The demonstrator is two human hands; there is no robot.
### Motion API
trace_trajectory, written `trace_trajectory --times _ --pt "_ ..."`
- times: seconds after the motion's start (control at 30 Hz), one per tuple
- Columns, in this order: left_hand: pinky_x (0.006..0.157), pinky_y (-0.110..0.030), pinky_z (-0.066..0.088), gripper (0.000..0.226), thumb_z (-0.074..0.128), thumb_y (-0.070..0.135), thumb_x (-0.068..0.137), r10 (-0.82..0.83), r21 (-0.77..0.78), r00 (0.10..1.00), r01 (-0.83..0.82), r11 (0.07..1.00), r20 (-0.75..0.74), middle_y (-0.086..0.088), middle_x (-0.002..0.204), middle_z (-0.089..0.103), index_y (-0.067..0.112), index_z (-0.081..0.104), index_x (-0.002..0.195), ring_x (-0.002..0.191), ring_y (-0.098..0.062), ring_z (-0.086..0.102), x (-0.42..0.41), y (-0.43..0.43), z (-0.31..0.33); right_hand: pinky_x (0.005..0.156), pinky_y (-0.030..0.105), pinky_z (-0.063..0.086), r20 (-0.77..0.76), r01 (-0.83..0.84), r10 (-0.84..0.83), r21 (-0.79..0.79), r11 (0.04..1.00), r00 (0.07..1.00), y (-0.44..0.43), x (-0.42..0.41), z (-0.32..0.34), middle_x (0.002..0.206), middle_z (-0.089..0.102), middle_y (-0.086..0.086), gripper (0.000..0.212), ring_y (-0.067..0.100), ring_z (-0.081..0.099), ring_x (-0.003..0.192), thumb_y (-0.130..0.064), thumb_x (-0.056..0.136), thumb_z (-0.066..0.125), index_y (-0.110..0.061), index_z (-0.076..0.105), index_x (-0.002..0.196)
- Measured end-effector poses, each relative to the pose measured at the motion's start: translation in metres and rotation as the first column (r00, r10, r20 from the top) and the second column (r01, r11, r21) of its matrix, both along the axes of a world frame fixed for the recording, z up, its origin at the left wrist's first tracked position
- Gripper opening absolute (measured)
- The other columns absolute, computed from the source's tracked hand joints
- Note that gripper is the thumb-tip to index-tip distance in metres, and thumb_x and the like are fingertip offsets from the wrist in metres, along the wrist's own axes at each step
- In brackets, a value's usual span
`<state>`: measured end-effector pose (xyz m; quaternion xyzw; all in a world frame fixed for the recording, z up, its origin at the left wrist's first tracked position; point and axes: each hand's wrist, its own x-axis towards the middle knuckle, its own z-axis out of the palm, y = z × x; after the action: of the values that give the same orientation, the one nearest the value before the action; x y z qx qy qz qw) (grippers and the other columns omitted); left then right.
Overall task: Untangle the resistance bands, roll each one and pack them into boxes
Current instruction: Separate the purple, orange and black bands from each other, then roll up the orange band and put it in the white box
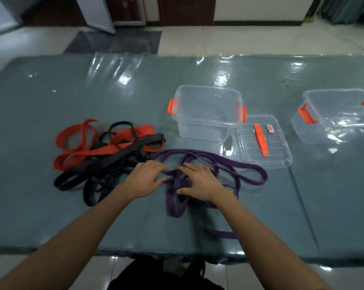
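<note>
Two bare hands lie flat on a tangled purple resistance band (252, 166) near the front edge of the bench (51, 206). The left hand (144, 177) rests with fingers straight on the tangle's left side. The right hand (200, 181) is spread, palm down, over its knotted middle. Neither hand grips anything.

The band looks light, soft and floppy, probably rubbery and a little grippy against itself, so crossings may drag rather than slide. A sensible hold would be the free outer loop at the right, lifted clear of the knot (pulling hard would likely only tighten it).

It is a long, flat, matte violet strap, looped over itself several times, with one strand trailing towards the person.

Just left lies a second heap, a wide red band (76, 141) woven through black bands (122, 155). Beyond the purple band stands a clear box (198, 130) with orange latches, its lid (281, 151) lying beside it. Another clear box (315, 135) sits well apart to the right.
</note>
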<state>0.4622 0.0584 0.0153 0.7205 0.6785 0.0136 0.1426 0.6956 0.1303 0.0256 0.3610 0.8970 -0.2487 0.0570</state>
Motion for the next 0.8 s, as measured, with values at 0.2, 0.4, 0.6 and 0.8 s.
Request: trace_trajectory --times 0.2,0.4,0.6,0.8 --pt "0.109 -0.042 0.038 0.051 0.06 0.035 0.093 0.231 0.071 0.973 -0.23 0.971 0.0 0.001 0.144 0.054 0.021 0.052 0.142 0.137 -0.021 0.043 -0.075 -0.023 0.008 0.117 0.042 0.03 -0.083 0.0 0.001 0.017 1.0 0.997 0.008 -0.074 0.002 0.16 0.033 0.001 0.072 0.023 0.031 0.146 -0.045 0.091 0.064 -0.023 0.035 0.153" --pt "0.119 -0.046 0.021 0.071 0.055 0.044 0.096 0.375 -0.019 0.925 -0.377 0.926 -0.062 0.001 0.164 0.022 0.026 0.024 0.157 0.153 -0.023 0.013 -0.163 -0.044 -0.012 0.116 0.036 0.034 -0.181 0.135 -0.14 -0.04 0.99 0.974 0.019 -0.159 -0.017 0.154 0.041 0.008 0.07 0.027 0.04 0.141 -0.029 0.087 0.07 -0.017 0.041 0.15" --pt "0.121 -0.051 0.016 0.079 0.055 0.052 0.093 0.235 -0.196 0.966 -0.253 0.947 -0.112 -0.002 0.167 0.009 0.026 0.017 0.158 0.153 -0.024 0.009 -0.225 -0.046 -0.051 0.118 0.049 0.027 0.096 0.116 -0.128 0.129 0.985 0.987 0.034 -0.245 -0.023 0.165 0.016 0.008 0.09 0.031 0.02 0.149 -0.039 0.086 0.069 -0.024 0.018 0.158" --pt "0.113 -0.045 0.027 0.069 0.061 0.045 0.092 0.053 -0.122 0.992 -0.067 0.99 -0.117 0.001 0.167 0.014 0.03 0.03 0.151 0.153 -0.023 0.012 -0.279 -0.038 -0.07 0.114 0.051 0.027 0.214 0.209 -0.207 0.014 0.978 0.955 0.027 -0.293 -0.032 0.165 0.016 0.008 0.088 0.038 0.031 0.141 -0.041 0.083 0.067 -0.026 0.022 0.157"
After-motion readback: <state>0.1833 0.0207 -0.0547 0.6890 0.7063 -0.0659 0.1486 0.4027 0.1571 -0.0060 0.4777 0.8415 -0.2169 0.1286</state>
